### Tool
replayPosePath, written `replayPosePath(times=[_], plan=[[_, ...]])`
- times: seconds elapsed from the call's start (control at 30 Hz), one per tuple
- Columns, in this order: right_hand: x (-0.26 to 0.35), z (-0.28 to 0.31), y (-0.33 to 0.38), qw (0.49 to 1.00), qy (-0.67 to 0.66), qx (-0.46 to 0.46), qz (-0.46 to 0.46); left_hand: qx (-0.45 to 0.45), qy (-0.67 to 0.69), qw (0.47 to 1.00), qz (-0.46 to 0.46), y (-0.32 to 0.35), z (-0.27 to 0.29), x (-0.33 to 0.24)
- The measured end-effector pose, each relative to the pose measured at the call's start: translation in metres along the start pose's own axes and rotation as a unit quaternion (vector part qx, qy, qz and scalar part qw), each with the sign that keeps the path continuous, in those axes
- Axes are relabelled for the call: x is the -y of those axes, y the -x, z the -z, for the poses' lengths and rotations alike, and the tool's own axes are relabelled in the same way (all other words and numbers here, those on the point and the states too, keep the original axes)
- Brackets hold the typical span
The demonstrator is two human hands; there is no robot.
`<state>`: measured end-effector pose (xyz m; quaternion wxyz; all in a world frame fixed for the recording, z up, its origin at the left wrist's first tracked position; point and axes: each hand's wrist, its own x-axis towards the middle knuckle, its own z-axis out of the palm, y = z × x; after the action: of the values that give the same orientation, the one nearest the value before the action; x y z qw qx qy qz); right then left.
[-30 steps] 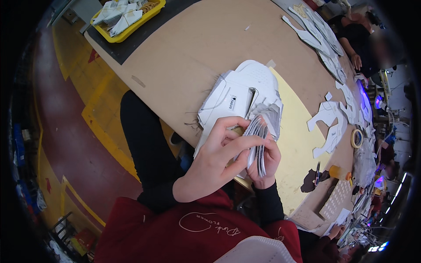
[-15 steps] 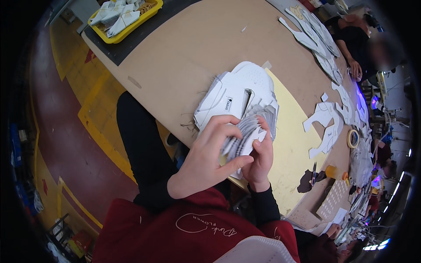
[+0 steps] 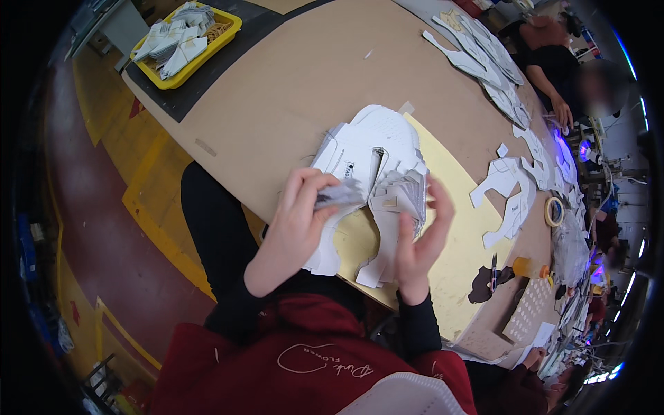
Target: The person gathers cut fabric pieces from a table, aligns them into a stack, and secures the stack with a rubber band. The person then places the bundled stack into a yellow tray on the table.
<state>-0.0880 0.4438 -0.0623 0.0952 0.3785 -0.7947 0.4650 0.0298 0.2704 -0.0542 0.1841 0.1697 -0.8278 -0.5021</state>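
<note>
"How far along, going by the tabletop (image 3: 277,90)?"

"Partway, most likely. As landmark, a broad white stack (image 3: 382,131), piled already. Beyond it and to its left, a yellow tray (image 3: 200,59) filled with more white parts."

"Done so far?"

"Seemingly, a set of notched pieces (image 3: 401,192) fanned out on the stack's right arm."

"And the hands?"

"Right hand (image 3: 423,242) at the stack's right arm, with fingers spread well apart, gripping nothing visible; impossible to tell whether touching the edge. Left hand (image 3: 294,218) over the stack's left arm, with fingers pinched around a small bundle (image 3: 344,194). Remaining, by judgement: that bundle, not yet laid down."

"Materials, big to small?"

"Tabletop first: tan, flat, matt. Beneath the stack and stretching right of it, a smooth, pale yellow sheet (image 3: 460,235). Then the stack itself: horseshoe-shaped, thickly layered, finely perforated across the rounded top. Next, the notched pieces: thin, stiff-looking leaves with stepped edges. Lastly, the bundle: greyish, layered, too blurred for finer texture."
</note>
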Motion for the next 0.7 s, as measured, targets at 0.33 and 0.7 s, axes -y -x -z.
replayPosePath(times=[0.33, 0.7], plan=[[-0.028, 0.008, -0.002, 0.974, 0.159, 0.106, -0.12, -0.026, -0.165, 0.984, -0.061, -0.006, -0.019, 0.032], [-0.009, 0.006, 0.002, 0.978, 0.043, 0.123, -0.165, -0.086, -0.171, 0.975, -0.108, -0.024, -0.025, 0.035]])
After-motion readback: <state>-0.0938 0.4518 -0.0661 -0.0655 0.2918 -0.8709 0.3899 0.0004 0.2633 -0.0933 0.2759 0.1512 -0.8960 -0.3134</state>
